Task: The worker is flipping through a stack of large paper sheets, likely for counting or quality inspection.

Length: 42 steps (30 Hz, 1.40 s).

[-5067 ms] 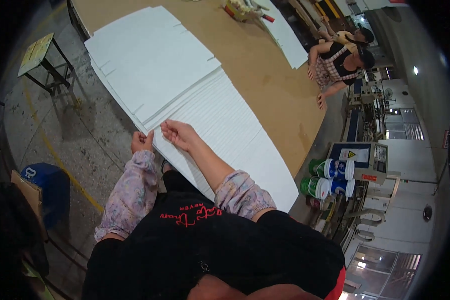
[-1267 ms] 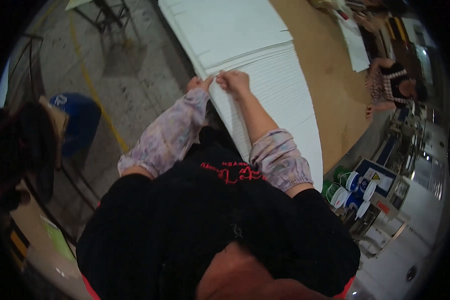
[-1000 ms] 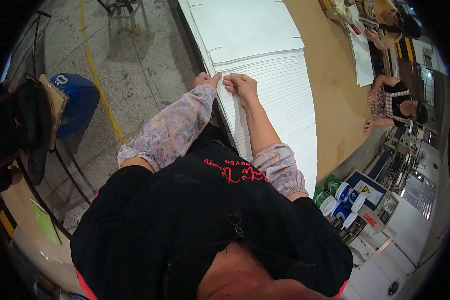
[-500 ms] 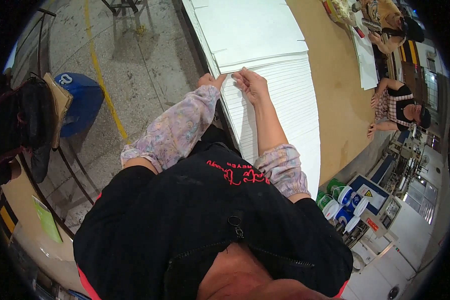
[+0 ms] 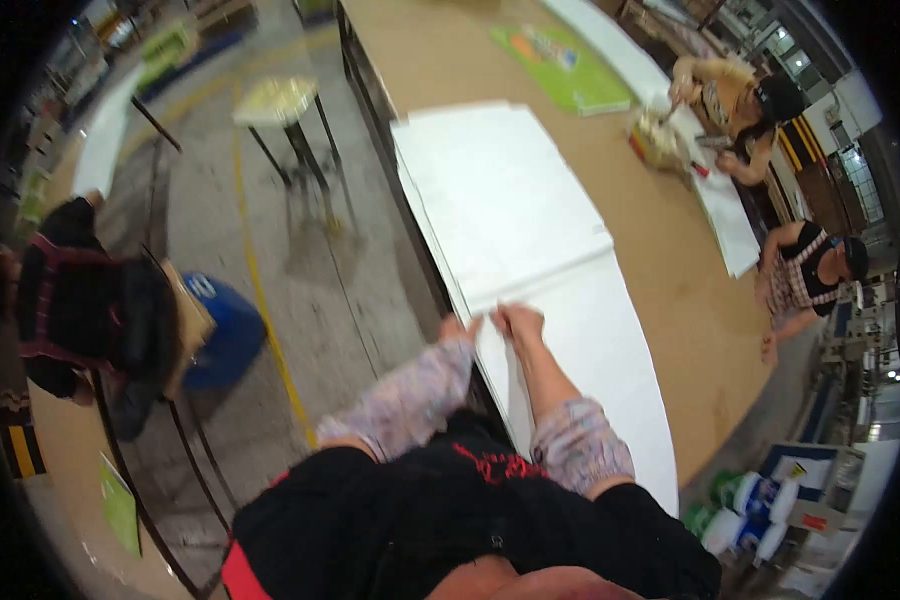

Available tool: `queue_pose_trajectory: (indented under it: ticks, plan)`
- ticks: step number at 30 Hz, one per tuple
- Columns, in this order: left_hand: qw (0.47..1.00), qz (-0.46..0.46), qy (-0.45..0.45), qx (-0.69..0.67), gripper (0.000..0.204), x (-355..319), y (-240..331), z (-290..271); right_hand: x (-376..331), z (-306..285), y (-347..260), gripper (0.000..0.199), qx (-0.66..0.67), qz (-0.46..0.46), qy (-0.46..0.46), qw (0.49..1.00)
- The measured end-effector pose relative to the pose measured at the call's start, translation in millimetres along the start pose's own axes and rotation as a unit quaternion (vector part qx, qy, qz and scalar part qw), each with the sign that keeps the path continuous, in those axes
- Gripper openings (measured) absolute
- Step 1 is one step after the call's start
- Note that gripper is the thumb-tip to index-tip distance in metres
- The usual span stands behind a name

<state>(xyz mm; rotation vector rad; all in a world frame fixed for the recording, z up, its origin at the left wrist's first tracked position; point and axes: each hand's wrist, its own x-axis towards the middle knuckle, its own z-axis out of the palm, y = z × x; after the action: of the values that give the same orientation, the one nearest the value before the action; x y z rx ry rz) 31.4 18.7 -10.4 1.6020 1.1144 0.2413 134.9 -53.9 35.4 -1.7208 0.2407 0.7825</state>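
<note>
Large white sheets point(image 5: 500, 190) lie stacked along the left edge of the table, in a far pile and a nearer pile point(image 5: 595, 345) that meet at a crosswise edge. At that seam, by the table's edge, both my hands are close together. My left hand point(image 5: 457, 328) is curled at the outer edge of the sheets, its thumb pointing toward the right hand. My right hand point(image 5: 520, 322) rests over the nearer sheets with its fingers drawn together in a pinch. Motion blur hides what either hand's fingers hold.
The brown table point(image 5: 670, 300) extends right and away, with a green printed sheet point(image 5: 560, 65) on it. Two people work across it, near a narrow white stack point(image 5: 715, 205). Left on the floor are a stool point(image 5: 278, 102) and a blue drum point(image 5: 228, 335); another person sits beyond.
The view has swung upward and leftward, so the table's far part and the stool show. Both hands stay at the seam by the sheets' left edge, the right fingers drawn in more.
</note>
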Motion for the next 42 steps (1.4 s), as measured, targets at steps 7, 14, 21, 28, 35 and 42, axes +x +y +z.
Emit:
queue_pose_trajectory:
  ticks: [7,14,21,28,35,42]
  plan:
    - [0.997,-0.001,0.024,0.068,0.056,15.3,-36.9,11.8,-16.1,-7.0,4.2,0.012,0.090,0.007,-0.089,0.992]
    - [0.993,0.012,-0.086,0.082,0.047,15.3,-19.1,-3.7,-28.0,-16.8,16.1,0.011,0.206,-0.022,-0.049,0.977]
    - [0.989,-0.066,-0.135,0.012,0.038,4.9,5.1,-18.0,-20.9,-26.2,20.2,0.006,0.230,-0.008,-0.004,0.973]
    - [0.989,-0.076,-0.106,-0.074,0.035,3.4,-24.8,0.8,-41.8,-25.1,11.1,0.011,0.277,0.025,0.009,0.961]
    - [0.986,0.075,-0.010,0.146,0.042,10.9,-15.4,4.8,-17.8,-40.2,29.9,0.013,0.311,0.021,-0.100,0.945]
    - [0.994,-0.107,-0.028,-0.022,0.058,38.9,-31.7,8.2,-8.6,-37.7,-8.7,0.017,0.220,0.013,-0.092,0.971]
